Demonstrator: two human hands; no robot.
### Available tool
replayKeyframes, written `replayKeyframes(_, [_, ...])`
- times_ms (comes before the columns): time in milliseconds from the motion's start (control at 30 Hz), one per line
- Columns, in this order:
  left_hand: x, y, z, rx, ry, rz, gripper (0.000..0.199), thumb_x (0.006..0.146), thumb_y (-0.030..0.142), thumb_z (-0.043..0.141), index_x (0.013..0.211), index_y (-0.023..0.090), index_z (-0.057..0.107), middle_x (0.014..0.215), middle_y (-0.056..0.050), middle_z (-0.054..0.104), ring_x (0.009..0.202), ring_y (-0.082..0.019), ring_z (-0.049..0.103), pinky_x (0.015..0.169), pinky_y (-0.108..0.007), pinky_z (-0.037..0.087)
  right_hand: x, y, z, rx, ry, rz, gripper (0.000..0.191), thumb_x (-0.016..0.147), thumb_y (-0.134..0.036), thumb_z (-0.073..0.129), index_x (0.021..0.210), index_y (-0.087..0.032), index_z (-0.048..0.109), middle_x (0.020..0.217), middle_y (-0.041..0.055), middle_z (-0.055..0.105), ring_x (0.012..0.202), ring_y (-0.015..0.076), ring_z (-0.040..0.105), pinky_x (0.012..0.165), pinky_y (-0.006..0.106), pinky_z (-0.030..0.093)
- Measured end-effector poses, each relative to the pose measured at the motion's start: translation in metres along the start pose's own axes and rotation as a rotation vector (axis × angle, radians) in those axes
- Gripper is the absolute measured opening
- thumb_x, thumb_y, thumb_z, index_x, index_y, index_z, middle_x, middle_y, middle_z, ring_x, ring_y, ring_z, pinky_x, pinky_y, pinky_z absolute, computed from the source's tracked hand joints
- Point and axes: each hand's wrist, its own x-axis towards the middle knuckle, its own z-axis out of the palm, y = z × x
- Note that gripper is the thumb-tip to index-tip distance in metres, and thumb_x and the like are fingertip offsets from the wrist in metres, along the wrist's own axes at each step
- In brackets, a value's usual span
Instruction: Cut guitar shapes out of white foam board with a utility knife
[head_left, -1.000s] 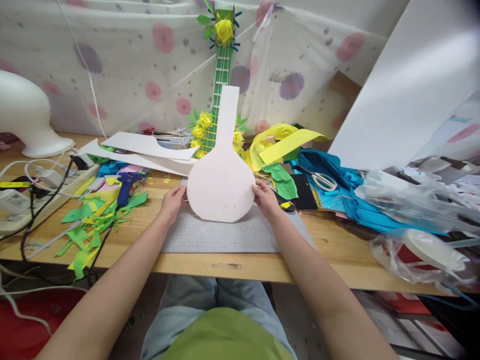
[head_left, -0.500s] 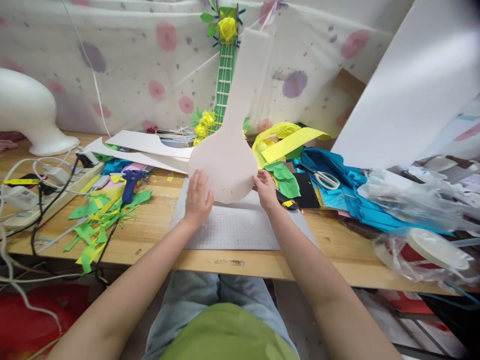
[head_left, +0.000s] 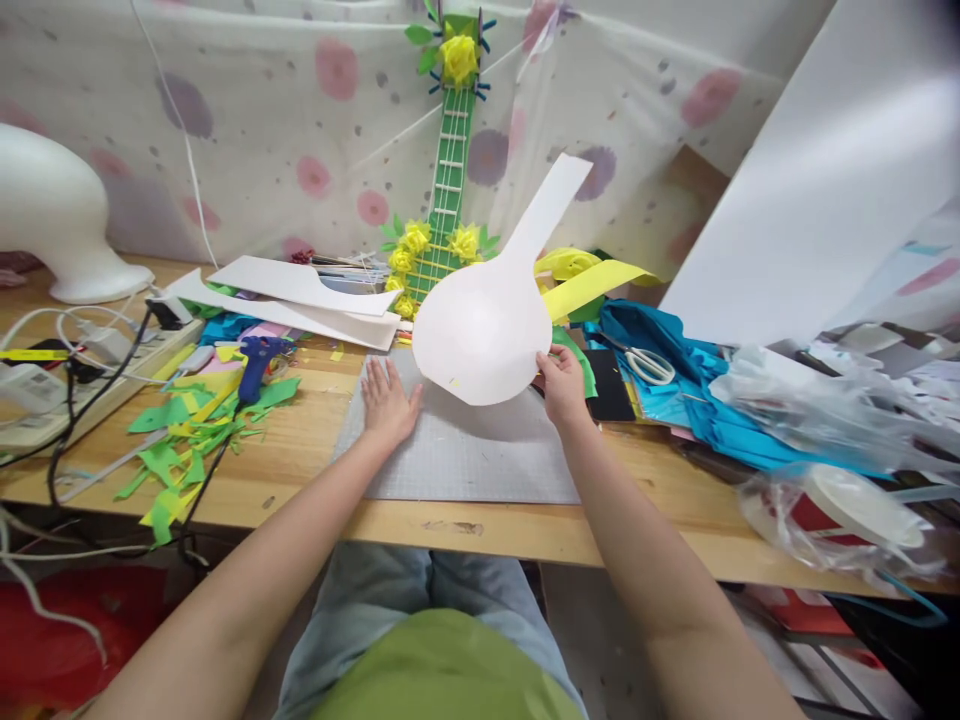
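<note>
A white board cut like a small guitar [head_left: 484, 330], round body and straight neck, is tilted above the grey cutting mat [head_left: 480, 465]. My right hand [head_left: 562, 383] pinches the right edge of its body, and the neck points up and to the right. Flat on the mat's left part lies my left hand [head_left: 390, 403], fingers spread, just beside the body's left edge and holding nothing. Behind the board stands a green guitar model [head_left: 452, 150] with yellow flowers, its lower part partly hidden.
At left are white offcuts [head_left: 300, 290], a blue glue gun [head_left: 259, 368], green and yellow scraps [head_left: 176, 450], a power strip [head_left: 112, 385] and a white foam head [head_left: 56, 210]. Scissors [head_left: 651, 366], blue material [head_left: 720, 410] and a plastic-wrapped tub [head_left: 855, 515] lie at right.
The white board has moved right and its neck has swung down to the right. My left hand has come off it onto the mat. My right hand has shifted right, still holding the edge.
</note>
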Motion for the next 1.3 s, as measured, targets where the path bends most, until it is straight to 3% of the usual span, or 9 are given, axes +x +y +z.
replayKeyframes(100, [-0.001,0.01,-0.007,-0.062,0.106,0.205,0.072,0.088,0.045,0.037,0.142,0.003,0.015,0.149,-0.022,0.005,0.138,-0.029,-0.004,0.11,-0.052,0.008,-0.003,-0.002,0.004,-0.011,-0.008,-0.012,0.031,0.061,-0.035,0.065,0.082,-0.024,0.045,0.067,-0.004,0.06,0.058,0.012,0.054,0.054,0.026,0.045])
replayKeyframes(233, [-0.007,0.021,-0.007,-0.037,-0.168,0.721,0.06,0.088,0.035,0.038,0.142,0.014,0.024,0.148,-0.012,0.023,0.139,-0.023,0.01,0.112,-0.046,0.009,-0.008,-0.004,0.013,-0.015,-0.019,-0.02,0.028,0.062,-0.035,0.063,0.081,-0.024,0.045,0.067,-0.004,0.059,0.059,0.0115,0.054,0.054,0.025,0.045])
replayKeyframes(300, [-0.005,0.013,-0.003,0.029,-0.225,0.55,0.062,0.083,0.03,0.044,0.14,0.011,0.027,0.146,-0.015,0.028,0.137,-0.027,0.016,0.111,-0.048,0.012,-0.008,-0.006,0.012,-0.017,0.024,-0.036,0.029,0.063,-0.034,0.062,0.082,-0.024,0.044,0.067,-0.004,0.059,0.06,0.0116,0.055,0.055,0.025,0.045])
replayKeyframes(433, [0.002,-0.003,-0.004,0.086,-0.064,0.09,0.077,0.074,0.026,0.054,0.139,-0.001,0.022,0.146,-0.028,0.015,0.136,-0.038,0.008,0.107,-0.057,0.013,-0.005,-0.011,0.006,-0.053,0.122,-0.108,0.029,0.066,-0.035,0.061,0.082,-0.024,0.039,0.069,-0.0043,0.059,0.06,0.0114,0.055,0.055,0.025,0.046])
replayKeyframes(600, [-0.001,0.025,-0.015,-0.031,-0.056,0.621,0.082,0.075,0.024,0.054,0.143,0.007,0.012,0.15,-0.019,0.006,0.139,-0.028,0.0,0.11,-0.049,0.015,-0.011,-0.008,0.024,-0.013,0.041,-0.084,0.028,0.067,-0.033,0.06,0.081,-0.025,0.038,0.071,-0.0035,0.06,0.067,0.0129,0.059,0.059,0.027,0.049])
replayKeyframes(667, [-0.004,0.031,-0.012,-0.022,-0.09,0.669,0.075,0.078,0.02,0.048,0.143,0.007,0.013,0.15,-0.018,0.011,0.139,-0.026,0.003,0.111,-0.047,0.015,-0.012,-0.007,0.029,0.003,0.014,-0.084,0.027,0.068,-0.034,0.06,0.082,-0.025,0.038,0.073,-0.003,0.06,0.069,0.0134,0.059,0.061,0.028,0.049])
replayKeyframes(867, [0.006,-0.009,0.003,0.044,-0.061,-0.024,0.079,0.073,0.038,0.056,0.136,-0.001,0.029,0.145,-0.028,0.02,0.136,-0.04,0.008,0.107,-0.057,0.011,-0.002,-0.014,0.009,-0.006,0.061,-0.163,0.029,0.068,-0.035,0.06,0.084,-0.025,0.039,0.077,-0.0026,0.06,0.068,0.0125,0.058,0.06,0.028,0.049])
replayKeyframes(1167, [0.023,0.014,-0.029,-0.336,0.162,0.09,0.069,0.079,0.043,0.052,0.137,0.012,0.029,0.146,-0.017,0.026,0.136,-0.027,0.019,0.111,-0.043,0.017,-0.01,0.002,0.007,-0.026,-0.12,0.024,0.034,0.059,-0.037,0.068,0.081,-0.024,0.046,0.07,-0.0049,0.061,0.061,0.0103,0.055,0.052,0.023,0.046])
replayKeyframes(1300, [0.03,0.004,-0.032,-0.632,0.074,-0.245,0.075,0.065,0.049,0.067,0.127,0.013,0.044,0.122,-0.017,0.054,0.115,-0.03,0.049,0.096,-0.04,0.039,-0.012,0.014,0.003,-0.041,-0.246,0.199,0.037,0.055,-0.038,0.072,0.079,-0.023,0.048,0.062,-0.0071,0.059,0.058,0.0092,0.054,0.053,0.024,0.047])
